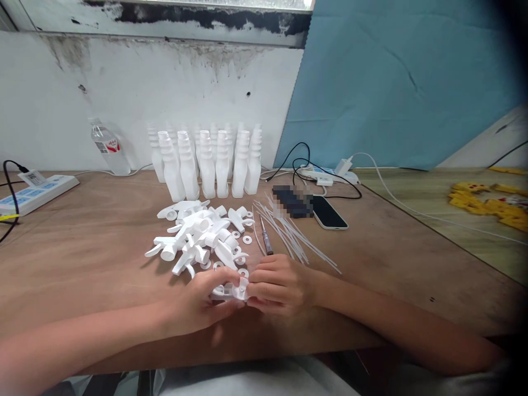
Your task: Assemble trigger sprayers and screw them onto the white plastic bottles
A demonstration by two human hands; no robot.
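Observation:
My left hand (206, 297) is closed around a white trigger spray head (226, 291) near the table's front edge. The fingers of my right hand (280, 283) pinch together at the right end of the same spray head; whether a small part sits in them is hidden. Just beyond my hands lies a loose pile of white spray heads (198, 231), with several flat white washers (247, 240) at its right side. A screwdriver (266, 236) with a clear handle lies behind my right hand, alongside many thin white tubes (292, 234).
Rows of white bottles (206, 165) stand upright against the wall. A phone (330, 213) and a dark, partly blurred object (291, 201) lie right of them. A clear water bottle (109, 148) leans at the left, near a power strip (37, 195); cables and another strip (328, 174) sit behind.

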